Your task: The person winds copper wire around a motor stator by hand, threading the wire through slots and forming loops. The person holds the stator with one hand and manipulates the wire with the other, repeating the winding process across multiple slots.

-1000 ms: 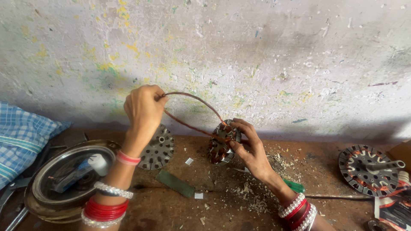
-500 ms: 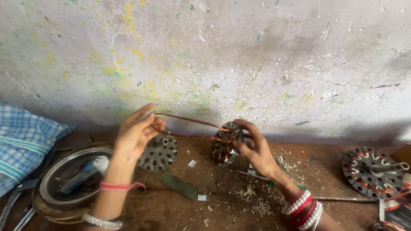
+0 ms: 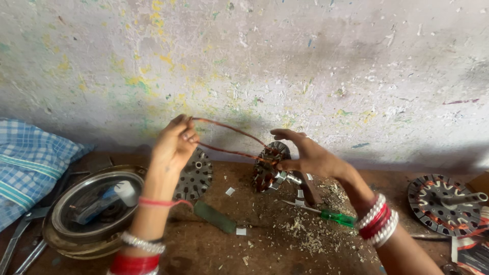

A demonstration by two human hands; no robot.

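My left hand (image 3: 174, 143) pinches the left end of a loop of copper-coloured wire (image 3: 229, 140) and holds it up in front of the wall. The loop runs right to a round slotted motor stator (image 3: 269, 168) standing on edge on the brown bench. My right hand (image 3: 308, 155) grips that stator at its top, thumb and fingers around the wire where it enters the slots. Both wrists wear red and white bangles.
A second slotted stator (image 3: 194, 175) leans behind my left wrist. A round metal housing (image 3: 91, 206) with a blue-and-white item lies at left, with pliers (image 3: 18, 239) and a checked blue cloth (image 3: 28, 163). A green-handled screwdriver (image 3: 333, 216), paper scraps and a wound stator (image 3: 443, 201) lie right.
My left hand dropped from a raised pull, then came back up nearer the stator, so the wire loop is shorter. My right hand opened its fingers over the stator top.
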